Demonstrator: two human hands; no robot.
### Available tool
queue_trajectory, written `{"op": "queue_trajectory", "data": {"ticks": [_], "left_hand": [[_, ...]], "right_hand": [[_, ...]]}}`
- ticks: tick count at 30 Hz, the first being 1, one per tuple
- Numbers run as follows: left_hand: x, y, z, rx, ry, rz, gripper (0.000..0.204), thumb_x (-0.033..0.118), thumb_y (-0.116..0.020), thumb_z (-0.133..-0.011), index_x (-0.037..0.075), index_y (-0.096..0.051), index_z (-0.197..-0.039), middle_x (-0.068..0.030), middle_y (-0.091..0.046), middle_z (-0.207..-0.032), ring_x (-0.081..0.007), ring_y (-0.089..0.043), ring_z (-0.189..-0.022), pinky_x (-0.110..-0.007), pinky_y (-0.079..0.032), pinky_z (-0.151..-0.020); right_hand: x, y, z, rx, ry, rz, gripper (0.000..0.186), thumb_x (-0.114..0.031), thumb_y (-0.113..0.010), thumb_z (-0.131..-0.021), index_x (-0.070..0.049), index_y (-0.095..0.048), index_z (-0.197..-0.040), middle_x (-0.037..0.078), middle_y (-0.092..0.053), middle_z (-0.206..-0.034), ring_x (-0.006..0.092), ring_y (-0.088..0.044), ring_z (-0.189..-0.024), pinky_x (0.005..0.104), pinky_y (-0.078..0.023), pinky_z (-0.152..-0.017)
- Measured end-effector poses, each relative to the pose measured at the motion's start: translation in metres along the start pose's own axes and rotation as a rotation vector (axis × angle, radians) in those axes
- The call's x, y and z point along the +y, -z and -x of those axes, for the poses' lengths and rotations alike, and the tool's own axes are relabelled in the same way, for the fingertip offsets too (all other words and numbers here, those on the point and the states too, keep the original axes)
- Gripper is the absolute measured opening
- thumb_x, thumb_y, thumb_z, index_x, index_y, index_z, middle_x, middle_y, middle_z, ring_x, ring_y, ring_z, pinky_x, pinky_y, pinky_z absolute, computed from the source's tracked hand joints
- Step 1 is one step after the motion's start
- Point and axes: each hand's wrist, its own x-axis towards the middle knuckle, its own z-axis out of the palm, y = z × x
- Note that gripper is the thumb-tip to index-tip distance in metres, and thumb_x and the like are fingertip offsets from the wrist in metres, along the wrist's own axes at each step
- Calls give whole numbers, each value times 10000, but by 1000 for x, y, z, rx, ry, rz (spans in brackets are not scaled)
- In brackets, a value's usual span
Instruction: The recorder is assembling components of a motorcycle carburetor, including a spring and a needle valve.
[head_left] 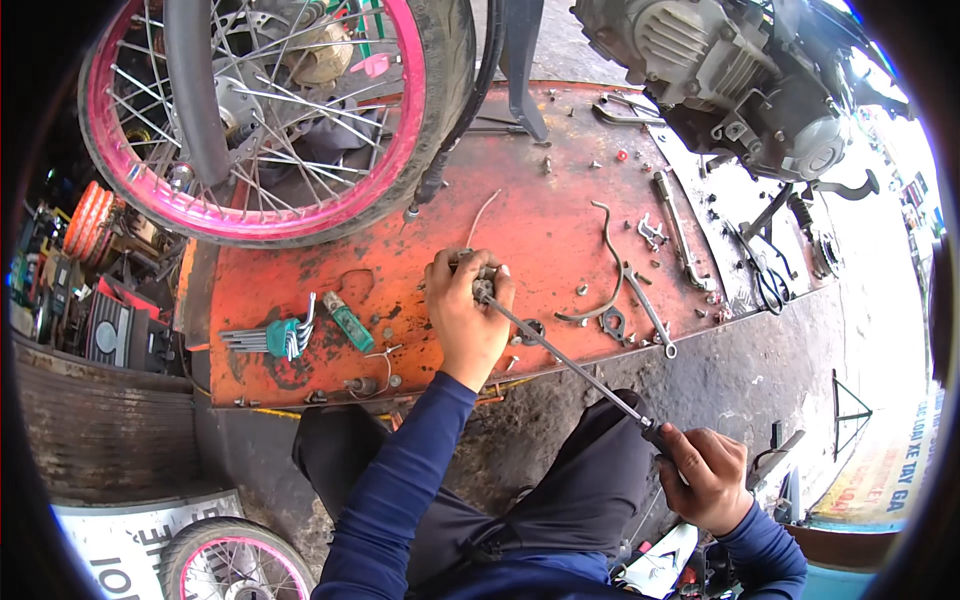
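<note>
My left hand (462, 325) is closed around a small dark, greasy metal part (482, 290) above the orange metal platform (420, 225). Fingers cover most of the part, so its kind does not show. From beyond the fingers a thin bent rod or hose (485, 215) reaches away; whether it joins the part I cannot tell. In my right hand (708, 480), at the lower right, is the dark handle of a long screwdriver (565, 360). Its shaft slants up to the left, and the tip meets the part in my left hand.
A pink-rimmed motorcycle wheel (400, 150) overhangs the far left, and an engine (720, 80) the far right. On the platform lie a hex key set (285, 337), a green-labelled tube (348, 322), a combination wrench (652, 312), a curved lever (610, 260), a socket handle (680, 230) and several bolts.
</note>
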Motion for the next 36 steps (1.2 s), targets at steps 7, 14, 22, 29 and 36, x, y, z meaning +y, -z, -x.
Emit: {"op": "queue_trajectory", "data": {"ticks": [7, 14, 22, 29, 36], "left_hand": [[6, -2, -3, -11, -5, -14, 163, -2, -682, -782, 36, -635, -933, -86, -571, -954, -267, -554, -914, -417, -455, -763], [9, -7, -4, 21, 37, -35, 154, 22, -684, -774, 48, -649, -922, -90, -577, -967, -287, -558, -942, -436, -459, -779], [12, -7, -6, 6, 6, -131, 151, 50, -692, -759, 70, -658, -904, -86, -584, -958, -305, -569, -941, -450, -467, -783], [16, -11, -8, -27, 8, -174, 152, 60, -690, -753, 78, -654, -899, -77, -587, -957, -305, -571, -946, -450, -472, -787], [15, -11, -8, -60, 0, -196, 160, 68, -694, -751, 87, -654, -905, -76, -592, -969, -308, -570, -949, -450, -474, -790]], "right_hand": [[-2, 17, 2, -99, -819, -833, 373, -23, -719, -830, 64, -661, -1188, 157, -648, -721, 147, -635, -601, 265, -462, -551], [-15, 6, -1, -77, -358, -277, 454, 19, -706, -808, -26, -672, -1258, 118, -552, -638, 253, -555, -484, 345, -446, -485], [-6, 7, 1, -85, -391, -326, 423, 53, -676, -820, -2, -681, -1240, 166, -637, -707, 232, -612, -525, 299, -464, -519], [3, 5, 7, -72, -463, -463, 381, 34, -672, -848, 14, -683, -1228, 183, -680, -756, 200, -666, -584, 272, -487, -558], [6, 5, 14, -97, -703, -708, 338, -33, -651, -917, 42, -663, -1246, 132, -674, -700, 114, -641, -620, 253, -487, -583]]}}
